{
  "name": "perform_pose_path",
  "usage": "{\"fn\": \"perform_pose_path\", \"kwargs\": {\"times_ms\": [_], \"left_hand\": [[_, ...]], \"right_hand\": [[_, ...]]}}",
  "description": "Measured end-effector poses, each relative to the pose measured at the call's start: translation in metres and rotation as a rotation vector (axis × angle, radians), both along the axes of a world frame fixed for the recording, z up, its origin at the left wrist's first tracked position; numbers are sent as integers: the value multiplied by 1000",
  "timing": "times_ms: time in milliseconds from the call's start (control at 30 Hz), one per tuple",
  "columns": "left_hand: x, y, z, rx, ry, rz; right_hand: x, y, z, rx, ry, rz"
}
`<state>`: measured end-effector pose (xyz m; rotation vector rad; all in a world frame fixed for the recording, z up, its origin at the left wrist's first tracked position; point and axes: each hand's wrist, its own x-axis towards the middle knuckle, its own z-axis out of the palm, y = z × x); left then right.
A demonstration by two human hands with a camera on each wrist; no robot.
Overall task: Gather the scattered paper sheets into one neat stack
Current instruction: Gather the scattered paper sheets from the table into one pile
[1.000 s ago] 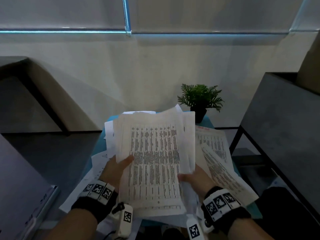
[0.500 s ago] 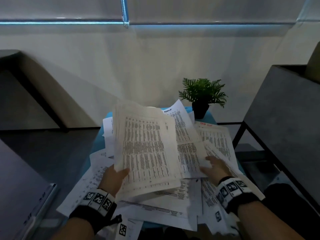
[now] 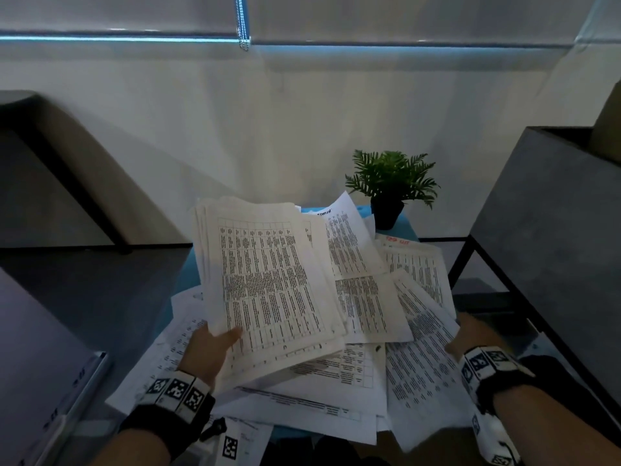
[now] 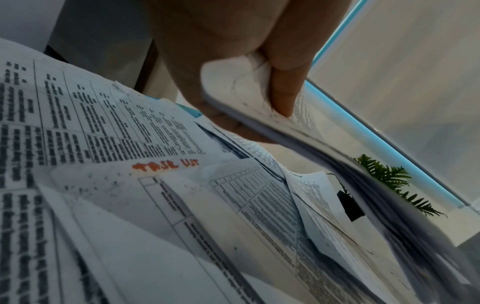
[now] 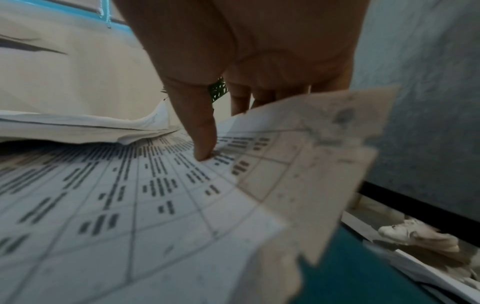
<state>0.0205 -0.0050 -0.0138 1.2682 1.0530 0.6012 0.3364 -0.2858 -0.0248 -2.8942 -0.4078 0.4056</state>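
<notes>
A thick stack of printed sheets point(image 3: 268, 280) is raised, tilted, over the small teal table point(image 3: 188, 274). My left hand point(image 3: 208, 348) grips its near left corner, thumb point(image 4: 285, 92) on top and fingers underneath. Several loose sheets point(image 3: 369, 307) lie fanned and overlapping on the table, some hanging over its near edge. My right hand point(image 3: 470, 338) is at the table's right edge and pinches one loose sheet point(image 3: 423, 358). In the right wrist view the thumb point(image 5: 202, 133) presses on that sheet point(image 5: 259, 164) while the fingers point(image 5: 239, 102) go beneath its lifted edge.
A small potted plant point(image 3: 389, 183) stands at the table's far right corner. A dark grey unit on a black frame point(image 3: 554, 230) stands close on the right. A grey surface point(image 3: 50, 381) lies at the near left. A wall runs behind.
My right hand let go of the stack and moved right to the sheet at the table's right edge. The left hand now holds the stack alone, shifted left and tilted.
</notes>
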Motion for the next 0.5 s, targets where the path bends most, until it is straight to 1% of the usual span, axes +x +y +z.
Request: {"fn": "perform_pose_path", "kwargs": {"times_ms": [100, 167, 233, 333, 367, 433, 467, 500], "left_hand": [[-2, -4, -1, 7, -5, -9], [-3, -6, -1, 1, -1, -1], [-5, -8, -1, 6, 13, 7], [-7, -11, 0, 15, 35, 15], [-8, -13, 2, 8, 39, 16], [-10, -17, 6, -12, 39, 18], [-10, -19, 7, -19, 31, 18], [-11, -22, 11, -30, 27, 13]], "right_hand": [[-3, -7, 17, 15, 8, 25], [-6, -10, 38, 54, -19, 9], [-13, -16, 73, 111, -120, -13], [-29, -33, 130, 244, -368, -62], [-36, -39, 146, 331, -467, -79], [-51, -44, 170, 621, -639, -77], [-60, -42, 182, 777, -663, -76], [-67, -37, 191, 903, -627, -80]]}}
